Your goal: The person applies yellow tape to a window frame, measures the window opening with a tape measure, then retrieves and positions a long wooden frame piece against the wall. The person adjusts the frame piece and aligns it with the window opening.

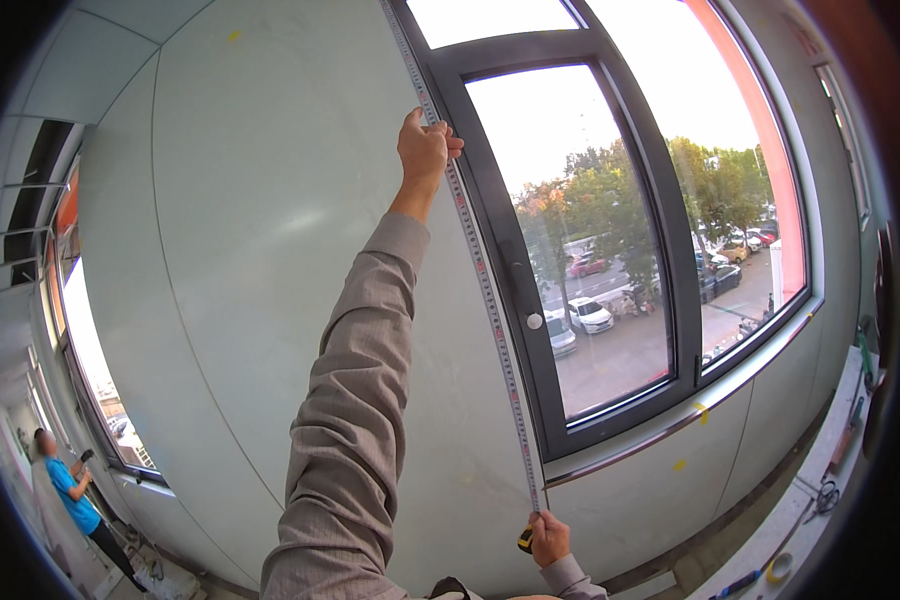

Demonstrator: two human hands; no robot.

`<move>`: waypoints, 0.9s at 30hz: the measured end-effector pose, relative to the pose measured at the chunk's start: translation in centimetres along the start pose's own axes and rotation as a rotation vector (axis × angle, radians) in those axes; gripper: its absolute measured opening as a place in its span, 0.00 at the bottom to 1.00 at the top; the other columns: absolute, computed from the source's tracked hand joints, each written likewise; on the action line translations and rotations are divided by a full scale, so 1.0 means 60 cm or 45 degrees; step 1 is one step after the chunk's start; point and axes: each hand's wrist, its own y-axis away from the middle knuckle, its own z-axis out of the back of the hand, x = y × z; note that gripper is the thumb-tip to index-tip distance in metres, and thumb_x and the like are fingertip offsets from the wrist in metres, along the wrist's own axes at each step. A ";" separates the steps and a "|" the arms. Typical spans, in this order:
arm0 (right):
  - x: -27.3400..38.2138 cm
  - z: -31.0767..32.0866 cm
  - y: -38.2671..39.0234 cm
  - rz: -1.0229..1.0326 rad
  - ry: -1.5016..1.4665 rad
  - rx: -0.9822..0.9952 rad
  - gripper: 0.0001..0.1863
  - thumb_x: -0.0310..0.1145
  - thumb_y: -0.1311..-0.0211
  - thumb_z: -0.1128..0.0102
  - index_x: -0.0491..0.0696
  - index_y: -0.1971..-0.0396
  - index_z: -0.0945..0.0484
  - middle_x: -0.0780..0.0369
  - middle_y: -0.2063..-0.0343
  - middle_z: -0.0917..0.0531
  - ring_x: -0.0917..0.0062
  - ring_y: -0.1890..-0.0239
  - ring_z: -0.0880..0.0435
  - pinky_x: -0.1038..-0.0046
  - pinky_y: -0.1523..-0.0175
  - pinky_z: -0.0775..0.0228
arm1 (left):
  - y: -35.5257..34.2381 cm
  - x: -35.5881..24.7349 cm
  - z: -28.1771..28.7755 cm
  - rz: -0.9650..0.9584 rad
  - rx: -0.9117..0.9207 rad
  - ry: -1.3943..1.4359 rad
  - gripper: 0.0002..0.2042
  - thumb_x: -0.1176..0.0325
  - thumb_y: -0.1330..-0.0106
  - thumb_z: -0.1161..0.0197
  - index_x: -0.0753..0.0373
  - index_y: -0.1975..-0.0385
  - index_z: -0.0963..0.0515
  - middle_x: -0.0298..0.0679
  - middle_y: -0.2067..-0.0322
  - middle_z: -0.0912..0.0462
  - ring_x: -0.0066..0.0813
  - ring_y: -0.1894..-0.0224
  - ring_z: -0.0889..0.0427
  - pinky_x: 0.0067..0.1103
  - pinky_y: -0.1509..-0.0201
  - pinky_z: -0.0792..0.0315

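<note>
A long steel tape measure blade [490,295] runs along the left side of the dark window frame [515,240], from the top of the view down to the sill's end. My left arm is raised, and my left hand [426,155] has its fingers closed around the blade high up beside the frame. Low down, my right hand [550,540] grips the yellow and black tape measure case [526,538], from which the blade rises. The blade's upper end lies outside the view.
Pale wall panels [260,220] fill the left. The window sill [690,405] juts out at right. A white plank [800,500] at lower right bears scissors [825,497], a tape roll [779,568] and other tools. A person in blue [75,490] stands at far left.
</note>
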 end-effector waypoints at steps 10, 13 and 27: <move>0.022 0.020 -0.011 0.020 0.049 -0.017 0.14 0.38 0.23 0.41 0.43 0.63 0.18 0.52 0.77 0.17 0.60 0.74 0.15 0.65 0.65 0.23 | -0.002 0.011 -0.002 -0.001 -0.006 0.019 0.32 0.76 0.24 0.43 0.78 0.23 0.45 0.45 0.65 0.13 0.33 0.67 0.09 0.26 0.62 0.12; 0.017 0.022 -0.009 0.032 0.073 -0.027 0.14 0.39 0.23 0.41 0.43 0.63 0.17 0.52 0.76 0.16 0.59 0.73 0.14 0.64 0.64 0.23 | 0.001 0.013 -0.004 0.001 0.003 0.015 0.32 0.76 0.24 0.43 0.78 0.23 0.45 0.45 0.65 0.13 0.33 0.67 0.09 0.26 0.62 0.12; 0.037 0.025 0.004 0.011 0.049 -0.031 0.15 0.38 0.24 0.42 0.41 0.67 0.19 0.54 0.80 0.21 0.68 0.78 0.20 0.66 0.68 0.27 | 0.005 0.014 -0.007 0.022 0.007 0.052 0.31 0.75 0.24 0.42 0.77 0.23 0.43 0.46 0.66 0.12 0.33 0.69 0.10 0.26 0.62 0.12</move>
